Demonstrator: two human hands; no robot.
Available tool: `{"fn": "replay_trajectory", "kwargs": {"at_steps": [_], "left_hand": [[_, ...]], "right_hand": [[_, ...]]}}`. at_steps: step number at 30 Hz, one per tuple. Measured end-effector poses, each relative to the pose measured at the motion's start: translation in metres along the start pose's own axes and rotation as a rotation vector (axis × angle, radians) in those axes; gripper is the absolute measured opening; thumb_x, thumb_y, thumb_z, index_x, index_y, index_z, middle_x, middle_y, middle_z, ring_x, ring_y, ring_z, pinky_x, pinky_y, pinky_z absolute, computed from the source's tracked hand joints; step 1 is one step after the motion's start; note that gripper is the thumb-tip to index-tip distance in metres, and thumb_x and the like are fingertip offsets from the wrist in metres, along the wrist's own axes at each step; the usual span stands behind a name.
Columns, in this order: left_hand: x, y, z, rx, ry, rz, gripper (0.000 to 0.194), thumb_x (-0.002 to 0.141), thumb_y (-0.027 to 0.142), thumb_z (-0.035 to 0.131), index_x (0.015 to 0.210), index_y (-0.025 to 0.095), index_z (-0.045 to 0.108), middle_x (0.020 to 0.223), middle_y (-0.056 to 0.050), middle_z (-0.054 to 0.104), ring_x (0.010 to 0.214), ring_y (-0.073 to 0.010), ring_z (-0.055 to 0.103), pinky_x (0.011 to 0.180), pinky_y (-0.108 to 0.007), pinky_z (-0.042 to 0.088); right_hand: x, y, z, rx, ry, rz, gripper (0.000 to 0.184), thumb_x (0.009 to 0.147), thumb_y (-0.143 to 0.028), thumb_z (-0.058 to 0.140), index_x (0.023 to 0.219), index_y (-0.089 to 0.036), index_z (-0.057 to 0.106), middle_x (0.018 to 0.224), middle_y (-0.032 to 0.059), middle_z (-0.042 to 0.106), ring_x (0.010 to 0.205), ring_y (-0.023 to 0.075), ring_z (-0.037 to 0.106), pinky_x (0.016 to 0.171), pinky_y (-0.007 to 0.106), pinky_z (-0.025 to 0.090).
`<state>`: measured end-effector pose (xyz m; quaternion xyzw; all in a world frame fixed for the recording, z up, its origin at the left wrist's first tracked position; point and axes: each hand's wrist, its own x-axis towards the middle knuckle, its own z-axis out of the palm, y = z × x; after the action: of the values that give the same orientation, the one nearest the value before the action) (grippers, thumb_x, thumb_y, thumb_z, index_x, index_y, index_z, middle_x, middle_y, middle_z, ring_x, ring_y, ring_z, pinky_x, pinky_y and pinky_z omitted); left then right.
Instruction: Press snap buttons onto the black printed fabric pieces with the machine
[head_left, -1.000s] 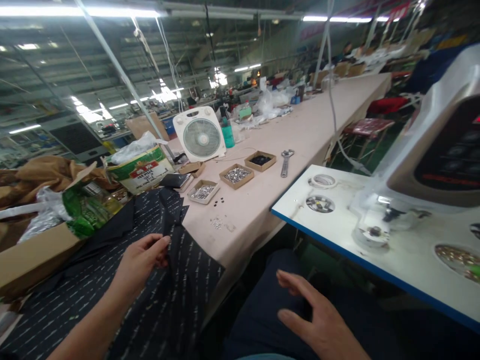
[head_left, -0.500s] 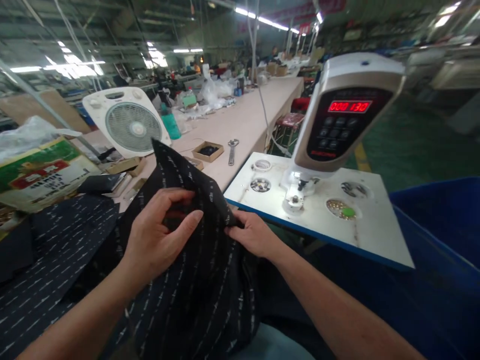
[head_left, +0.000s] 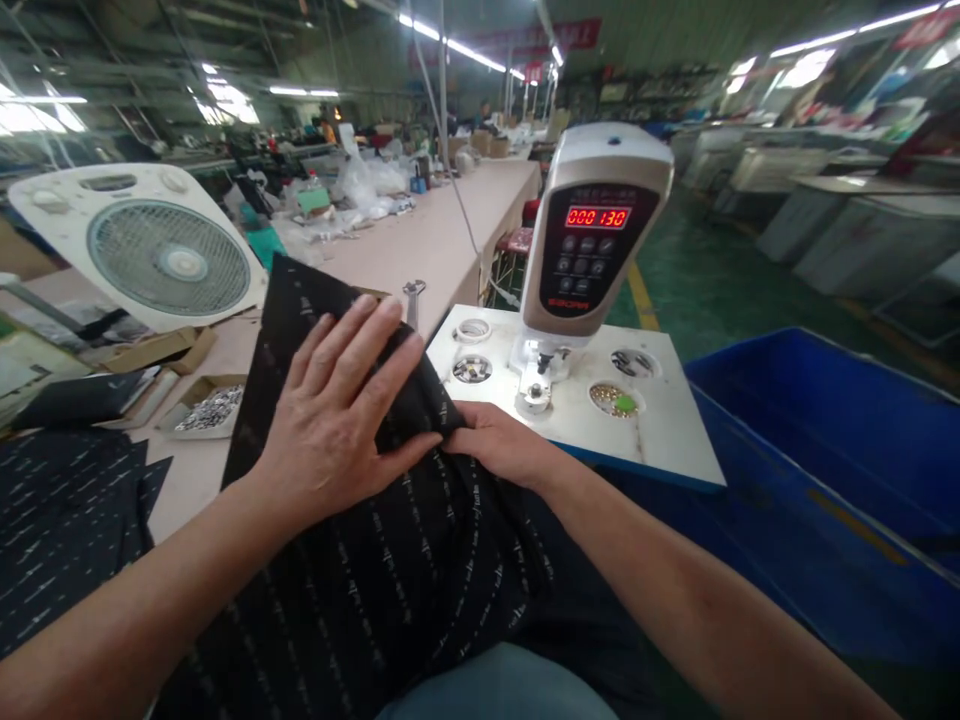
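Across my lap and up in front of me spreads a dark fabric piece printed with rows of small white lettering. My left hand lies flat on its raised upper part, fingers stretched out and thumb toward the right hand. My right hand pinches the fabric's right edge between thumb and fingers. Just beyond that hand stands a snap-fastening machine with a red lit display, on a white work plate. Round wells in the plate hold small metal parts.
A white box fan stands on the long table at left. Near it are an open box of small metal pieces, an adjustable wrench and more printed fabric. A blue bin sits at right.
My left hand has gone from curled with thumb apart to lying flat on the fabric. My right hand keeps its pinch on the edge. The view has turned right.
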<state>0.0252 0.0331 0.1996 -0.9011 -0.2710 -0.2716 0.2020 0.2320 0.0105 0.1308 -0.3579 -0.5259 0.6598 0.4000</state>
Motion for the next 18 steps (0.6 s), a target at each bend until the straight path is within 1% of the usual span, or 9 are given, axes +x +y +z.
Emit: {"fn": "replay_trajectory", "kwargs": {"at_steps": [3,5,7,8,10,12,13,16,18], "left_hand": [[0.008,0.007,0.002,-0.074,-0.163,0.07,0.097,0.077,0.058,0.074,0.154,0.019,0.029,0.161,-0.017,0.036,0.15,-0.0375,0.029,0.123,-0.056,0.021],[0.008,0.006,0.01,-0.126,-0.332,-0.041,0.108,0.069,0.063,0.078,0.154,0.017,0.029,0.147,-0.019,0.054,0.137,-0.0382,0.048,0.115,-0.053,0.036],[0.004,0.002,0.02,-0.172,-0.495,-0.198,0.114,0.065,0.066,0.078,0.154,0.016,0.028,0.129,-0.018,0.067,0.117,-0.037,0.064,0.097,-0.046,0.051],[0.001,0.0,0.025,-0.201,-0.574,-0.247,0.107,0.067,0.066,0.076,0.153,0.019,0.032,0.122,-0.016,0.071,0.108,-0.0355,0.068,0.088,-0.043,0.053],[-0.005,-0.003,0.033,-0.278,-0.706,-0.256,0.075,0.077,0.059,0.07,0.141,0.027,0.05,0.111,-0.008,0.075,0.096,-0.0311,0.072,0.077,-0.037,0.053],[-0.01,-0.005,0.038,-0.328,-0.78,-0.228,0.035,0.084,0.045,0.062,0.115,0.031,0.069,0.098,-0.003,0.077,0.088,-0.0265,0.072,0.072,-0.033,0.05],[-0.011,-0.005,0.039,-0.336,-0.803,-0.217,0.023,0.084,0.036,0.059,0.103,0.03,0.072,0.092,-0.001,0.077,0.085,-0.0245,0.072,0.071,-0.032,0.049],[-0.014,-0.005,0.04,-0.343,-0.825,-0.221,0.026,0.078,0.018,0.052,0.089,0.027,0.073,0.084,-0.002,0.074,0.083,-0.0217,0.069,0.072,-0.031,0.048],[-0.015,-0.005,0.042,-0.396,-0.799,-0.21,0.028,0.077,0.016,0.05,0.093,0.025,0.071,0.094,-0.003,0.074,0.089,-0.0216,0.068,0.077,-0.032,0.048]], "right_hand": [[0.002,0.001,0.001,-0.128,-0.04,-0.027,0.027,0.07,-0.015,0.055,0.093,-0.015,0.068,0.079,-0.0018,0.065,0.072,0.0134,0.056,0.072,0.026,0.045],[0.002,0.0,0.0,-0.205,-0.036,-0.036,0.022,0.071,-0.014,0.055,0.089,-0.014,0.066,0.079,-0.0018,0.064,0.073,0.0133,0.055,0.072,0.026,0.044],[-0.001,-0.002,-0.002,-0.246,-0.037,-0.041,0.02,0.074,-0.016,0.056,0.091,-0.015,0.065,0.08,-0.0015,0.064,0.075,0.0139,0.056,0.073,0.027,0.044],[-0.003,-0.003,-0.003,-0.282,-0.039,-0.048,0.02,0.077,-0.019,0.057,0.094,-0.015,0.065,0.083,-0.001,0.064,0.077,0.0146,0.057,0.075,0.027,0.044],[-0.011,-0.001,-0.004,-0.433,-0.043,-0.064,0.023,0.08,-0.027,0.062,0.1,-0.016,0.066,0.09,0.0006,0.067,0.084,0.0171,0.059,0.078,0.029,0.044],[-0.02,0.006,-0.005,-0.654,-0.047,-0.055,0.035,0.076,-0.034,0.072,0.106,-0.018,0.067,0.098,0.0024,0.068,0.09,0.0201,0.06,0.08,0.03,0.043],[-0.025,0.012,-0.006,-0.763,-0.045,-0.038,0.038,0.073,-0.034,0.076,0.107,-0.019,0.067,0.099,0.0029,0.068,0.09,0.021,0.06,0.078,0.03,0.043],[-0.036,0.032,-0.01,-0.998,0.013,-0.012,0.021,0.071,-0.019,0.068,0.092,-0.019,0.067,0.091,0.0034,0.067,0.085,0.0205,0.059,0.073,0.028,0.039],[-0.039,0.041,-0.016,-1.027,0.093,-0.014,0.013,0.071,-0.011,0.058,0.08,-0.018,0.065,0.083,0.0029,0.066,0.079,0.0182,0.058,0.071,0.028,0.037]]}}
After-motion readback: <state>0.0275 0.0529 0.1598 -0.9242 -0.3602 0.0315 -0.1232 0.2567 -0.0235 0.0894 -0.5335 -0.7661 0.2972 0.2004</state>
